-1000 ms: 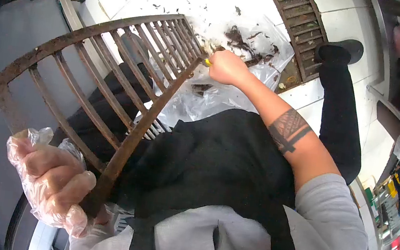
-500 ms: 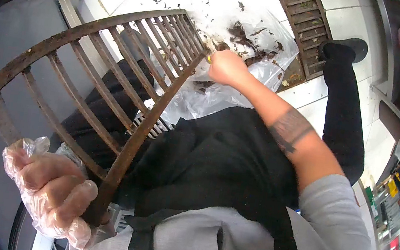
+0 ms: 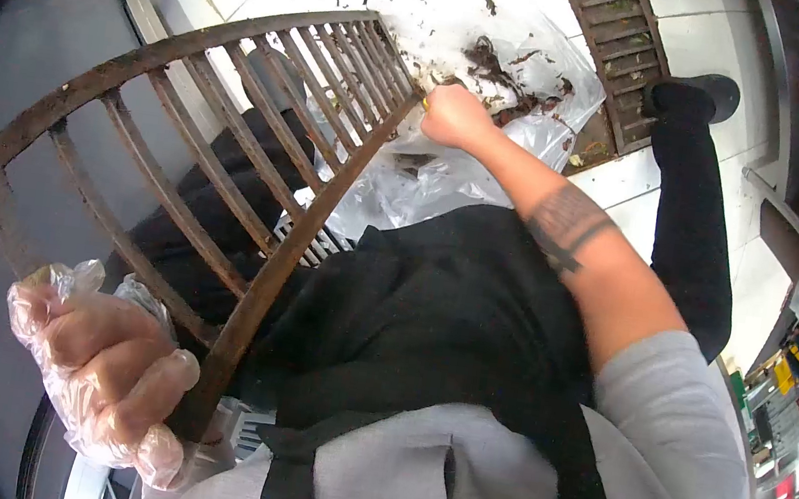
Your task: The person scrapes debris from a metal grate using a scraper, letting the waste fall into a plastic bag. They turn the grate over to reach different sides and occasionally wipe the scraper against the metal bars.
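While the left hand (image 3: 106, 372) is gripping a raised grate (image 3: 301, 237) and the right hand (image 3: 457, 117) is clenching beside it, debris-strewn plastic (image 3: 412, 194) is crowding a floor grate (image 3: 631, 53).

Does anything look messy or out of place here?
Yes. Dark scraps lie scattered over the clear plastic and onto the white floor tiles, like spilled dirt. The slatted grate looks grimy brown. Oddly, the left hand wears a plastic glove while the right hand looks bare.
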Available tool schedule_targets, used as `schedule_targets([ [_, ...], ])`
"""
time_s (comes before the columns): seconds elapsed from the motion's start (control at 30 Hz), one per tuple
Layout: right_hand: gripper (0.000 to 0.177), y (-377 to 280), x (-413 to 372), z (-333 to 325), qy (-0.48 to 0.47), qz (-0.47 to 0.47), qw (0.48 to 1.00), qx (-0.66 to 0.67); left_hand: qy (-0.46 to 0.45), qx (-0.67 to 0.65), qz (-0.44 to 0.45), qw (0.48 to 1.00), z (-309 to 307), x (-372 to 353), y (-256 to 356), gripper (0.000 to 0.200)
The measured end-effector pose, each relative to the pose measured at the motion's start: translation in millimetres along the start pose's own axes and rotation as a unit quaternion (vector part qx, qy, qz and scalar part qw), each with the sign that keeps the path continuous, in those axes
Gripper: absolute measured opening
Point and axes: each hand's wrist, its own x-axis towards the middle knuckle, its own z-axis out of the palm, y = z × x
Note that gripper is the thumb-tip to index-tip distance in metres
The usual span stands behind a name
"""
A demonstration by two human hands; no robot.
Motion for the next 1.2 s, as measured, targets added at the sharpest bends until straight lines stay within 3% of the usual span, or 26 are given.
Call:
schedule_targets([
  [0.1, 0.023, 18.8, 21.0, 12.6, 0.012, 0.041, 0.999, 0.019, 0.016, -0.001, -0.008, 1.0, 4.3, -3.2, 2.3, 0.029],
  [0.2, 0.023, -4.1, -23.4, -34.9, 0.006, -0.073, 0.996, 0.052, 0.019, -0.011, -0.025, 0.999, 7.1, -6.0, 0.8, 0.028],
  [0.3, 0.032, -34.3, -55.6, -59.5, -0.029, -0.097, 0.995, 0.008, -0.014, 0.003, -0.009, 1.0, 2.4, -4.1, 0.8, 0.029],
  [0.43, 0.027, 5.2, 5.9, 16.8, 0.0, 0.014, 0.999, -0.036, 0.012, 0.009, -0.017, 1.0, 4.9, -3.8, 1.0, 0.033],
  [0.47, 0.024, 16.1, 15.4, 28.7, 0.045, 0.062, 0.997, 0.031, 0.021, 0.014, -0.015, 1.0, 6.0, -3.4, 1.2, 0.035],
  [0.63, 0.024, 64.8, 10.7, 21.4, 0.012, -0.029, 1.0, 0.001, 0.072, 0.004, -0.036, 0.997, 15.4, 0.1, 10.2, 0.034],
  [0.77, 0.031, 68.4, -39.9, -14.5, 0.031, 0.03, 0.998, 0.042, 0.042, 0.009, 0.022, 0.999, 1.6, -7.7, -2.4, 0.034],
  [0.83, 0.035, 75.6, -55.2, -33.1, 0.029, 0.048, 0.998, 0.009, 0.275, -0.192, -0.112, 0.935, 34.3, -9.7, 7.2, 0.056],
  [0.9, 0.037, 70.6, -74.1, -55.5, 0.036, 0.069, 0.997, -0.01, 0.348, -0.168, -0.219, 0.896, 36.3, 16.2, 27.3, 0.07],
  [0.93, 0.037, 65.5, -85.9, -65.3, 0.047, 0.06, 0.997, -0.007, 0.367, -0.256, -0.293, 0.845, 32.7, 13.9, 31.7, 0.071],
  [0.97, 0.035, 60.6, -97.2, -76.6, 0.066, 0.055, 0.996, 0.027, 0.316, -0.17, -0.335, 0.871, 24.1, -5.2, 13.0, 0.07],
  [1.03, 0.034, 51.5, -121.5, -92.8, 0.094, 0.041, 0.993, 0.061, 0.301, -0.495, -0.45, 0.68, 16.0, 8.5, -1.2, 0.058],
  [1.1, 0.035, 38.9, -143.2, -106.2, 0.122, 0.007, 0.989, 0.079, 0.27, -0.559, -0.431, 0.654, 12.5, 6.2, -3.3, 0.05],
  [1.17, 0.034, 21.2, -168.7, -118.2, 0.138, -0.005, 0.987, 0.082, 0.212, -0.52, -0.415, 0.716, 3.8, 12.6, 3.0, 0.06],
  [1.2, 0.034, 15.3, -178.9, -122.9, 0.152, -0.017, 0.985, 0.08, 0.226, -0.503, -0.434, 0.713, 3.4, 14.5, 6.8, 0.065],
])
